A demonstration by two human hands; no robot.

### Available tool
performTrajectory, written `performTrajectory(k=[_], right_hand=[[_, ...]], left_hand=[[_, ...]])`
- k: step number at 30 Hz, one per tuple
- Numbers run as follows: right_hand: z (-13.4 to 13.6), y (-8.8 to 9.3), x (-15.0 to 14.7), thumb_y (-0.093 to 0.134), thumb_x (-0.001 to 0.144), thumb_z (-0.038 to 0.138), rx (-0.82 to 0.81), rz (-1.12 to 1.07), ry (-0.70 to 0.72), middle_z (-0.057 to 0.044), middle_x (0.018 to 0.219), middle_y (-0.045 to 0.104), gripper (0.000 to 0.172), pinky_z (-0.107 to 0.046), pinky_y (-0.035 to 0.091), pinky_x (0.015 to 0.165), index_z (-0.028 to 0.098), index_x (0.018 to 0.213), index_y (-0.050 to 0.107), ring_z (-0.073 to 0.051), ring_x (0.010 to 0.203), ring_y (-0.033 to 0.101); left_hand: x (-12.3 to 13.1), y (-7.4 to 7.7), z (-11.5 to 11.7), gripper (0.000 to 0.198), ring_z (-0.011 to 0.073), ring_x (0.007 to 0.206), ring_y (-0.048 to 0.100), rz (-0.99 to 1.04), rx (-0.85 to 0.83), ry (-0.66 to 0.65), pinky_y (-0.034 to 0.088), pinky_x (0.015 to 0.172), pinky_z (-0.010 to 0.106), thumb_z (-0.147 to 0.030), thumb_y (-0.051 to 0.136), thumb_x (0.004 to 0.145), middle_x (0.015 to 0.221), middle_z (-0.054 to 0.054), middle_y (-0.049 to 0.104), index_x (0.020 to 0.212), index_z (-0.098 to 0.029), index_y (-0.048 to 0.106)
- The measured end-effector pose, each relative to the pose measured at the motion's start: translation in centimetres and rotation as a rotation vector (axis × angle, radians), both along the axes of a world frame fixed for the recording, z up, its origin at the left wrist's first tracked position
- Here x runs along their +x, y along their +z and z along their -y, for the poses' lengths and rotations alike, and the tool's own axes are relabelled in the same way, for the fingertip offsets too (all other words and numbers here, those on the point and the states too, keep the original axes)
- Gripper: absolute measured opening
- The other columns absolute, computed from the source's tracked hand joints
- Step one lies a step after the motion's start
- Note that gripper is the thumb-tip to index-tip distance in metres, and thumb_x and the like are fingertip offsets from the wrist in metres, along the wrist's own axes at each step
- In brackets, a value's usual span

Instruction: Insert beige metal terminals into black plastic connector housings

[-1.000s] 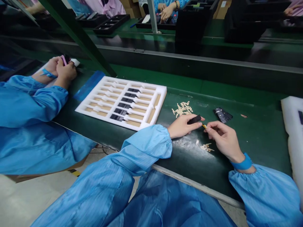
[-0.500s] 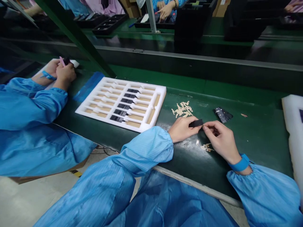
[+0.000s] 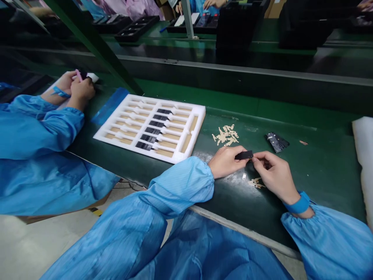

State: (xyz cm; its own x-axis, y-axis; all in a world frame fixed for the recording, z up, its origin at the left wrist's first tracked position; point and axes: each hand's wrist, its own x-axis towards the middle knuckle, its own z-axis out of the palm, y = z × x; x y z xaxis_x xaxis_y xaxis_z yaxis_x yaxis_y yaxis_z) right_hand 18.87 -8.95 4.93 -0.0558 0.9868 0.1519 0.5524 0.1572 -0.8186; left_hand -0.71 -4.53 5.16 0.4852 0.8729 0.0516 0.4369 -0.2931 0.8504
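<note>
My left hand (image 3: 229,161) is closed around a small black rectangular part (image 3: 244,155), holding it just above the bench. The thumb and forefinger of my right hand (image 3: 272,171) are pinched together at the part's right end; what is between them, if anything, is too small to make out. Beyond my left hand lies a pile of small cream-coloured flat pieces (image 3: 226,135). A smaller group of similar pieces (image 3: 256,182) lies below my right hand, and a small white piece (image 3: 244,176) sits to its left. Several dark flat parts (image 3: 276,142) rest together past my right hand.
A white foam tray (image 3: 186,153) with several black comb-like parts in its slots lies left of my hands. Another white foam block (image 3: 361,155) stands at the right edge. A co-worker's hands (image 3: 77,89) hold something pink and black at the left. A green post (image 3: 96,50) slants behind the tray.
The view has shifted slightly. The black part looks slightly turned in my left hand, and my right fingers stay pinched at its end. Across the bench, a person's hands have moved up off a black tray.
</note>
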Motion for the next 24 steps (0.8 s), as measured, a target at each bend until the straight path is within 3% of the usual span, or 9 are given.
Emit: performTrajectory(k=[5,15,17,21,24], right_hand=[[0.0,0.0,0.0,0.064,0.093,0.04,-0.082,-0.072,-0.022,-0.002,0.075,0.067,0.022,-0.028,0.043,0.055,0.02,0.098,0.073,-0.016,0.061,0.056],[-0.2,0.2,-0.1,0.066,0.087,0.035,-0.088,-0.085,-0.081,-0.001,0.065,0.061,0.016,-0.027,0.041,0.052,0.019,0.085,0.068,-0.014,0.055,0.052],[-0.4,0.1,0.3,0.067,0.086,0.034,-0.063,-0.173,-0.184,-0.001,0.068,0.062,0.014,-0.026,0.041,0.051,0.02,0.086,0.067,-0.014,0.055,0.053],[-0.9,-0.1,0.7,0.066,0.089,0.035,-0.016,-0.262,-0.313,-0.002,0.077,0.066,0.017,-0.026,0.042,0.051,0.02,0.096,0.069,-0.013,0.056,0.052],[-1.4,0.0,-0.2,0.065,0.09,0.035,-0.012,-0.105,-0.24,-0.004,0.083,0.07,0.019,-0.028,0.044,0.056,0.02,0.098,0.072,-0.015,0.06,0.056]], left_hand=[[0.0,-0.3,-0.5,0.018,0.0129,0.072,0.057,0.025,-0.052,0.038,0.04,0.067,0.023,-0.035,0.062,0.089,0.077,-0.002,0.064,0.09,-0.018,0.068],[0.1,-0.2,-0.6,0.016,0.0113,0.067,0.055,0.106,-0.112,0.04,0.041,0.062,0.022,-0.033,0.065,0.087,0.072,-0.002,0.061,0.086,-0.017,0.067],[-0.3,0.1,-1.4,0.019,0.0099,0.059,0.053,0.236,-0.149,0.164,0.04,0.057,0.021,-0.035,0.063,0.09,0.068,-0.003,0.057,0.086,-0.016,0.064],[-1.4,1.1,-3.3,0.015,0.007,0.049,0.047,0.546,-0.173,0.563,0.039,0.05,0.02,-0.032,0.06,0.095,0.062,-0.006,0.048,0.094,-0.017,0.059],[-1.6,1.6,-3.5,0.011,0.0063,0.049,0.047,0.621,-0.199,0.591,0.039,0.049,0.018,-0.028,0.061,0.095,0.062,-0.006,0.047,0.096,-0.017,0.058]])
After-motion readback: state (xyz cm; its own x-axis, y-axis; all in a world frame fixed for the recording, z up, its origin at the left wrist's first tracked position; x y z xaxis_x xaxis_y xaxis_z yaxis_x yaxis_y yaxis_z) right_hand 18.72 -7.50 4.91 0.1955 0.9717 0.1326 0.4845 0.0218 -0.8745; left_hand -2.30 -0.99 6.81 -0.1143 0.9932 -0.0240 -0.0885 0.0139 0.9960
